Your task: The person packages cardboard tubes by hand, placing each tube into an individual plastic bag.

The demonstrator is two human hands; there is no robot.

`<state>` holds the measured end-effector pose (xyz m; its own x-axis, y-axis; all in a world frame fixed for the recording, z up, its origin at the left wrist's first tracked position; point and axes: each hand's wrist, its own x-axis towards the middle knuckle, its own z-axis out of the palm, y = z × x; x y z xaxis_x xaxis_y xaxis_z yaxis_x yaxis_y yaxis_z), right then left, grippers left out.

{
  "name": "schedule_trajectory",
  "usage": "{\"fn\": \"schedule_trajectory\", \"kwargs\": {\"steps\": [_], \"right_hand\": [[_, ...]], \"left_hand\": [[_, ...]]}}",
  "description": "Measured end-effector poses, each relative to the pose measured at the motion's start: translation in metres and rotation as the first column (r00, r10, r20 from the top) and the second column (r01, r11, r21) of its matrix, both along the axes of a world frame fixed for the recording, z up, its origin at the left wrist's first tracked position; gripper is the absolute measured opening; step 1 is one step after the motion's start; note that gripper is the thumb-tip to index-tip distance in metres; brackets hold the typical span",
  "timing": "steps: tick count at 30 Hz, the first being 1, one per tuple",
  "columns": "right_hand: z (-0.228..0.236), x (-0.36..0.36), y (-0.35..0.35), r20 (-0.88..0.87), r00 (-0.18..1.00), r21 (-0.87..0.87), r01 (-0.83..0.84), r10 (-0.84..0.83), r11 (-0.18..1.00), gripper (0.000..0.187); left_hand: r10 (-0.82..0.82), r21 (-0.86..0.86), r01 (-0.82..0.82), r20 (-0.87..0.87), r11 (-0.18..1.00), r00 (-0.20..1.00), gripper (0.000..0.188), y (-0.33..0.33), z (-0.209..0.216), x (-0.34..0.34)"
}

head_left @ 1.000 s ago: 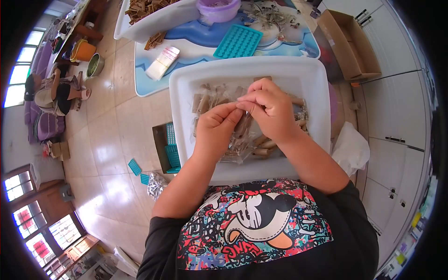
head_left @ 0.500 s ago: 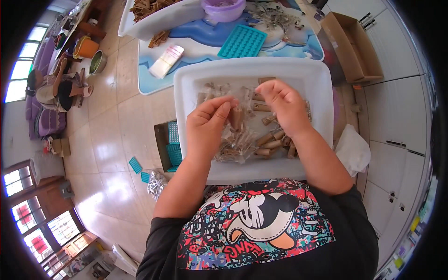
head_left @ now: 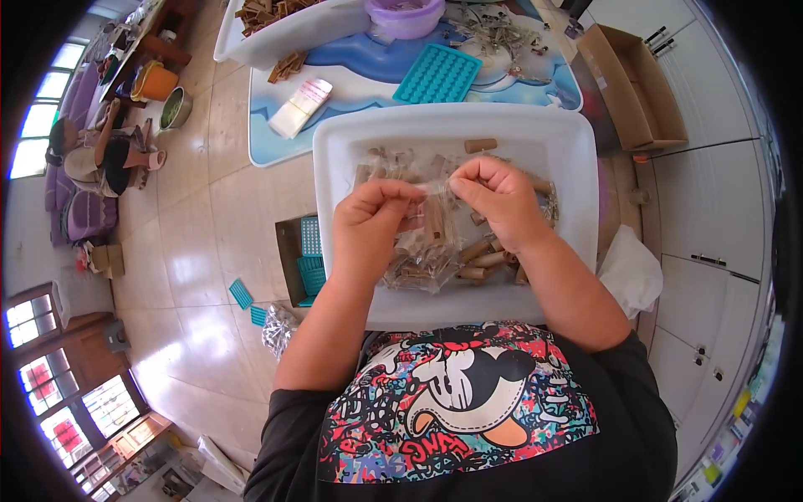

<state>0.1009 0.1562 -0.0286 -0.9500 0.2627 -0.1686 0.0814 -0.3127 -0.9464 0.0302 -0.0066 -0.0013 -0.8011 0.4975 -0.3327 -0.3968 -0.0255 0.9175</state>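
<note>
Over a white plastic tub (head_left: 581, 251), my left hand (head_left: 366, 222) and my right hand (head_left: 503, 205) pinch the top edge of a small clear plastic bag (head_left: 437, 219), one at each side. A brown, roughly cylindrical piece shows through the film, hanging below my fingers. Under and left of the bag lies a heap of similar bagged pieces (head_left: 418, 266). Loose brown cylinders (head_left: 489, 259) are in the tub to the right, and a single brown cylinder (head_left: 480, 145) rests near its far side. My hands hide part of the contents.
Beyond the tub, a blue-patterned table holds a stack of clear bags (head_left: 301, 109), a teal moulded tray (head_left: 437, 74), a purple basin (head_left: 405, 18) and small metal parts (head_left: 502, 38). A cardboard box (head_left: 631, 88) stands right. Another person (head_left: 100, 155) sits far left.
My right hand has come left and down and now grips the bag's top edge beside my left hand. Before, it was apart from the bag.
</note>
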Motion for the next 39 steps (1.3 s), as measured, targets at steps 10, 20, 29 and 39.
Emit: {"fn": "schedule_trajectory", "kwargs": {"steps": [10, 20, 29, 39], "right_hand": [[0.001, -0.005, -0.002, 0.031, 0.991, 0.187, -0.134, 0.131, 0.973, 0.019], [0.022, -0.003, 0.046, -0.040, 0.902, -0.080, 0.427, -0.431, 0.901, 0.017], [0.022, -0.004, 0.046, -0.077, 0.884, -0.117, 0.452, -0.462, 0.884, 0.017], [0.017, 0.001, 0.059, -0.087, 0.892, -0.018, 0.444, -0.444, 0.896, 0.020]], "left_hand": [[-0.082, 0.015, 0.085, -0.144, 0.996, 0.986, 0.016, -0.011, -0.001, -0.001], [-0.464, -0.527, 0.056, -0.688, 0.848, 0.558, 0.020, -0.017, 0.017, -0.036], [-0.868, -0.857, 0.141, -0.484, 0.496, 0.111, 0.019, 0.087, -0.052, -0.014], [-0.762, -0.777, -0.018, -0.622, 0.630, 0.181, 0.013, 0.071, -0.036, -0.006]]}}
